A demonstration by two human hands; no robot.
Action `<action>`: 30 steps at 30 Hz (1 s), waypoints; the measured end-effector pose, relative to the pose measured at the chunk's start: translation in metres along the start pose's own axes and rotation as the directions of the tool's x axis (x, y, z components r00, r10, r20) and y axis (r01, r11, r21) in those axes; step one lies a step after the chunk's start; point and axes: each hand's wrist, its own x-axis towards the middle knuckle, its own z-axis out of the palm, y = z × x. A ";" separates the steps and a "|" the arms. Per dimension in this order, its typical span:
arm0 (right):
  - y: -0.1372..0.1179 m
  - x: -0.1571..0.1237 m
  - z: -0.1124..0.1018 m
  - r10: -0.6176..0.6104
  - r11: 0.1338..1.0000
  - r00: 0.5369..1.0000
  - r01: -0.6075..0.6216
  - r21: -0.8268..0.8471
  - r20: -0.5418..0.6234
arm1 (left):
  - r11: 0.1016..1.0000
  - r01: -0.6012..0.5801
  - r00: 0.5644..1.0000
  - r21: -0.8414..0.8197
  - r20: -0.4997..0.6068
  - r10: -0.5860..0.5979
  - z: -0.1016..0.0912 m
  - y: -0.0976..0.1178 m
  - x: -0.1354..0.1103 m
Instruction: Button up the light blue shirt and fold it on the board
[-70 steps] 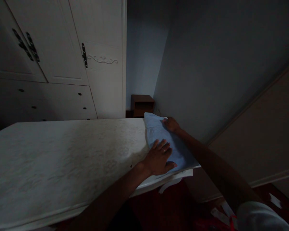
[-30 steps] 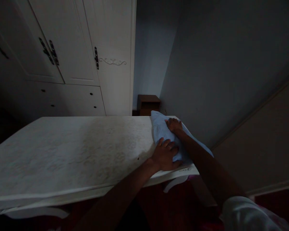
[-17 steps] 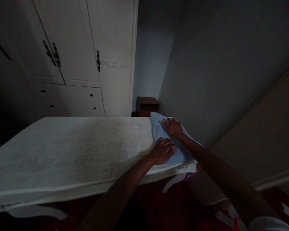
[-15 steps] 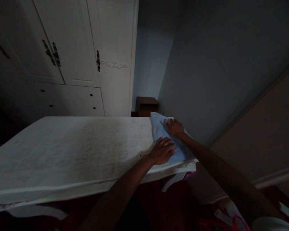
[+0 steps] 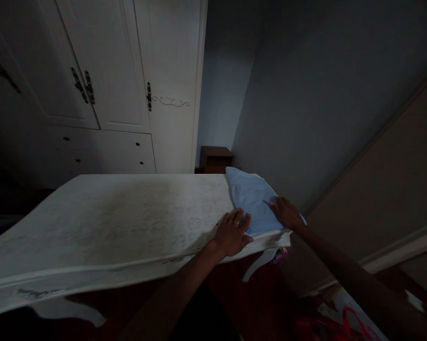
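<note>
A pale blue cloth (image 5: 252, 196) is laid at the right end of the white counter (image 5: 128, 218), reaching from the far edge almost to the near one, with its right side at or just over the counter's edge. It appears folded into a long flat strip, smooth on top, with a few soft creases near the far end. No print or trim can be made out in the dim light.

The left hand (image 5: 232, 233) is laid flat on the counter at the cloth's near left corner, fingers spread, their tips touching the fabric. Its grip is open and nothing is held. The right hand (image 5: 287, 213) is pressed palm down on the cloth's near right part, fingers pointing left. Its grip is open too, and the cloth is only weighed down, not pinched.

The cloth is judged light, soft and limp. It would sag at once if lifted from one point, and it would likely slide on the smooth counter unless pressed. It would best be taken by a pinch at an edge or at two corners, so that the layers are kept together. Nothing about it looks fragile.

A white wardrobe (image 5: 121, 85) with dark handles is seen behind the counter, and a small brown nightstand (image 5: 215, 158) stands in the corner beyond the cloth.
</note>
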 end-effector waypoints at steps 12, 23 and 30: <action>-0.002 -0.009 0.003 -0.024 1.000 0.997 0.024 -0.005 -0.075 | 0.935 0.227 0.953 -0.273 -0.137 -0.271 -0.067 -0.106 -0.077; -0.085 -0.022 -0.042 -0.281 0.929 0.921 0.331 0.163 -0.269 | 0.799 0.434 0.760 -0.416 -0.309 -0.573 -0.089 -0.134 -0.141; -0.210 -0.053 -0.073 -0.525 0.466 0.741 0.662 0.587 -0.419 | 0.729 0.431 0.720 -0.531 -0.285 -0.633 -0.092 -0.131 -0.143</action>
